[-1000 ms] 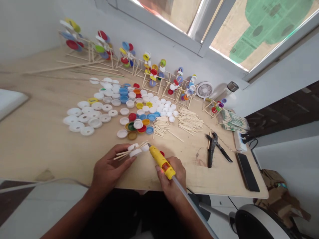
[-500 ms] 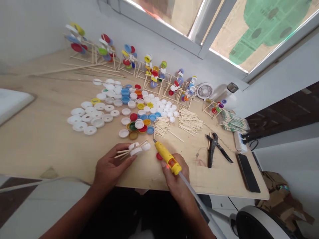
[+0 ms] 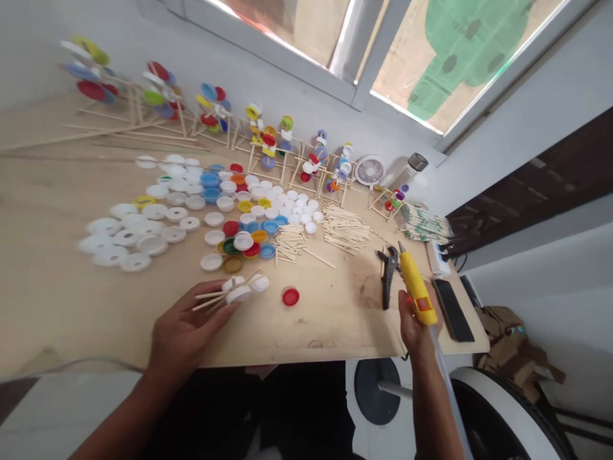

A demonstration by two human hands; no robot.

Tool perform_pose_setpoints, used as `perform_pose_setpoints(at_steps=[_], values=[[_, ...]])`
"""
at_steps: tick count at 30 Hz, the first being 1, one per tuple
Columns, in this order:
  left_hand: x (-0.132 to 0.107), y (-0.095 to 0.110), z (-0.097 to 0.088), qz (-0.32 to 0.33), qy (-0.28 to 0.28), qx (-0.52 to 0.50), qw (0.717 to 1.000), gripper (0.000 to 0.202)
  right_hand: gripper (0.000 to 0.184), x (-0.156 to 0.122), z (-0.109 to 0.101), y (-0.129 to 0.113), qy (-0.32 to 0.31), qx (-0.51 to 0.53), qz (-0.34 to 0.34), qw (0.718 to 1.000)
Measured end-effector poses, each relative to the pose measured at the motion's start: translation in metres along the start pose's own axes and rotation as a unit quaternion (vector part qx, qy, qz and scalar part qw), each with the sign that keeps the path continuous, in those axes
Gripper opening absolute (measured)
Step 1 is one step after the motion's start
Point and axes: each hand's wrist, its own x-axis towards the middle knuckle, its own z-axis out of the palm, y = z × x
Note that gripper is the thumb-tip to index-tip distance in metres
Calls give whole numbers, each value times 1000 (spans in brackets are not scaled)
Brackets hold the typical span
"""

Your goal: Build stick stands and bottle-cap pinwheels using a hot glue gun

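Note:
Between the fingers and thumb of my left hand (image 3: 184, 332) is an assembly of sticks and white bottle caps (image 3: 238, 292), held just above the table's front part. Several thin wooden sticks poke out of it to the left. My right hand (image 3: 417, 329) is closed around a yellow glue gun (image 3: 416, 287), its nozzle pointing up and away, over the right side of the table near the black pliers (image 3: 389, 278). A single red bottle cap (image 3: 290, 296) lies on the table between my hands, touched by neither.
Loose caps (image 3: 151, 245) in several colours spread over the left and middle. Piles of short sticks (image 3: 345, 227) lie beside them. Finished-looking cap wheels on stick frames (image 3: 268, 150) line the wall. A phone (image 3: 453, 310), power strip (image 3: 438, 259) and small fan (image 3: 370, 171) are rightward.
My right hand has carried the glue gun rightward, away from the red cap to beside the pliers. My left hand still holds the cap assembly. The whole view has shifted too.

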Motion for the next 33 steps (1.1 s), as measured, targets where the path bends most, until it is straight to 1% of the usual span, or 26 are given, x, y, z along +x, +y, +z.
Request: perform_pose_setpoints(at_steps=[1,3,4,6,8,11,16,18,21,23,25,27,28,30,33], values=[[0,0,0,0,4,6,1000,65,23,1,-3,14,8,-42,-39,998],[1,-1,0,1,17,22,1000,67,24,2,-9,41,-20,-127,-106,986],[1,-1,0,2,20,33,999,67,24,2,-11,54,-34,-173,-128,976],[1,-2,-2,13,20,52,998,64,24,1,-12,74,-70,-235,-150,958],[1,-4,-3,24,13,61,998,60,24,1,-12,89,-96,-255,-152,950],[1,-8,-4,27,12,62,998,58,27,5,-10,100,-124,-263,-152,945],[1,-9,-4,22,9,38,999,60,30,14,-7,108,-176,-266,-164,934],[1,-8,-5,17,-2,30,999,60,32,16,-10,110,-196,-263,-174,929],[1,-9,-7,16,-9,30,999,56,39,17,-23,110,-223,-269,-194,917],[2,-11,-8,17,1,25,1000,53,40,15,-33,101,-213,-270,-189,920],[2,-12,-8,20,16,15,1000,51,40,11,-36,82,-162,-249,-158,942],[2,-13,-8,20,26,10,999,51,34,4,-28,53,-100,-192,-106,971],[2,-13,-8,18,28,9,999,52,31,1,-18,35,-89,-146,-79,982],[2,-12,-8,9,22,3,1000,52,26,-3,11,-3,-127,-55,-50,989],[2,-12,-10,0,21,-5,1000,51,22,0,66,-54,-195,37,-75,977]])
